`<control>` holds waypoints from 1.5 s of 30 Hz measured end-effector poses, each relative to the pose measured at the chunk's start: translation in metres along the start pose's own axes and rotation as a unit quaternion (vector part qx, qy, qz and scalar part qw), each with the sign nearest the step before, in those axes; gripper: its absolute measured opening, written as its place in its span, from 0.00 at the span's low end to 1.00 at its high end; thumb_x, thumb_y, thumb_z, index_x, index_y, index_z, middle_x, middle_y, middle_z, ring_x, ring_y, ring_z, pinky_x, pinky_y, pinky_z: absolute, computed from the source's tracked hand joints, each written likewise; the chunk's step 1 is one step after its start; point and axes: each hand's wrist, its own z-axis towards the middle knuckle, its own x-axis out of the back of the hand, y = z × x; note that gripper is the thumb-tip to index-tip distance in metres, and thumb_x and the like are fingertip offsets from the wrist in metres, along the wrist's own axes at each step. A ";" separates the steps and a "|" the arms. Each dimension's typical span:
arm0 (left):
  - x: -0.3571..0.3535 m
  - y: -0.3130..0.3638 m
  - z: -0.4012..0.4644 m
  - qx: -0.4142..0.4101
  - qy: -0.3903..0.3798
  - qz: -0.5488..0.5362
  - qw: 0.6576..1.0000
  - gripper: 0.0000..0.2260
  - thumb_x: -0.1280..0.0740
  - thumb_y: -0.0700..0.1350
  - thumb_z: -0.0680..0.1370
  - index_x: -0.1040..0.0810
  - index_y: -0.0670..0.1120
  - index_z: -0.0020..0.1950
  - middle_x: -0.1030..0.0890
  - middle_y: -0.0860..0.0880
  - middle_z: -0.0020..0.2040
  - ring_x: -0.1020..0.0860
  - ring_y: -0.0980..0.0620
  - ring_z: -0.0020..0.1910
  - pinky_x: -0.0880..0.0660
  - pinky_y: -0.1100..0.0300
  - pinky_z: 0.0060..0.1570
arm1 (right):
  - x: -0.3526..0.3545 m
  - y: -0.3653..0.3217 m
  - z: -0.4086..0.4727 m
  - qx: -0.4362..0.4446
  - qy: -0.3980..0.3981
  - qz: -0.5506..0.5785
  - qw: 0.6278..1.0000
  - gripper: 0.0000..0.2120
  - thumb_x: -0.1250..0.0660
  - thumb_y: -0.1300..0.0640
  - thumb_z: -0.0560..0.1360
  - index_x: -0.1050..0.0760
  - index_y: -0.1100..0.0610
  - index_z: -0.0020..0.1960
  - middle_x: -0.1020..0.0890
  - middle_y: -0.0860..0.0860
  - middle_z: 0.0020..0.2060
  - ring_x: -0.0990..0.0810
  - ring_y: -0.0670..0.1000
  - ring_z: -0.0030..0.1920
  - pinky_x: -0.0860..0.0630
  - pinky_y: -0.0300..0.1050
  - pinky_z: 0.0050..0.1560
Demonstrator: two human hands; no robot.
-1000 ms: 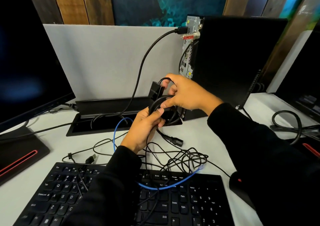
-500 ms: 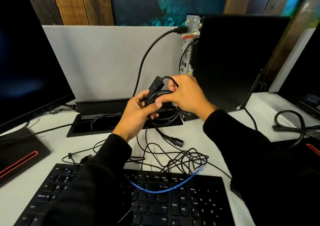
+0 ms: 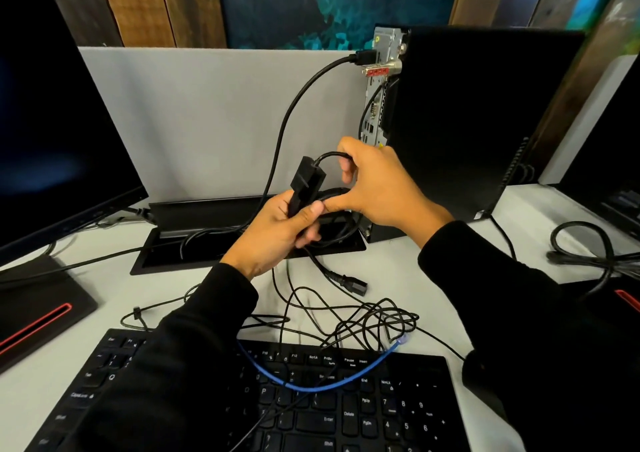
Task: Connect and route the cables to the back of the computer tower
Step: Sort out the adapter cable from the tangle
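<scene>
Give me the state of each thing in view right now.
Left hand: grips the black adapter.
Right hand: pinches the coiled black cable.
Thick black cable: plugged into the tower.
Power plug: loose on the desk.
Blue cable: unplugged, across the keyboard.
Monitor: dark.

A grey divider panel backs the white desk, before wood-plank walls.

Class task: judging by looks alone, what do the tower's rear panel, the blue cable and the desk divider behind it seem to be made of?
Rear panel: likely bare sheet metal, silvery grey with punched slots.
Blue cable: probably a plastic or rubber jacket, smooth, bending in a soft curve, with a clear tip.
Desk divider: possibly fabric or felt over a board, matte pale grey without glare; the weave is too fine to tell.
</scene>
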 end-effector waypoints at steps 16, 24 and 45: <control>0.005 0.010 0.008 0.152 0.013 -0.264 0.952 0.15 0.43 0.46 0.83 0.27 0.38 0.64 0.32 0.46 0.39 0.32 0.51 0.34 0.28 0.53 0.49 | 0.012 -0.009 -0.036 0.001 0.027 0.249 0.968 0.14 0.19 0.63 0.68 0.22 0.70 0.41 0.26 0.37 0.25 0.26 0.39 0.28 0.31 0.29 0.35; 0.003 0.012 0.007 0.170 -0.054 -0.251 0.951 0.12 0.42 0.38 0.77 0.22 0.38 0.55 0.22 0.44 0.44 0.29 0.52 0.31 0.30 0.50 0.62 | 0.022 -0.009 -0.043 0.002 0.005 0.134 0.991 0.13 0.20 0.50 0.70 0.18 0.54 0.50 0.26 0.45 0.30 0.29 0.42 0.29 0.28 0.46 0.32; -0.007 0.019 0.002 0.018 0.015 -0.033 0.999 0.07 0.35 0.49 0.82 0.17 0.50 0.50 0.22 0.50 0.40 0.22 0.56 0.41 0.25 0.63 0.42 | 0.003 0.011 -0.040 -0.043 0.015 -0.054 0.997 0.16 0.29 0.48 0.79 0.21 0.42 0.67 0.31 0.45 0.43 0.30 0.45 0.46 0.30 0.44 0.48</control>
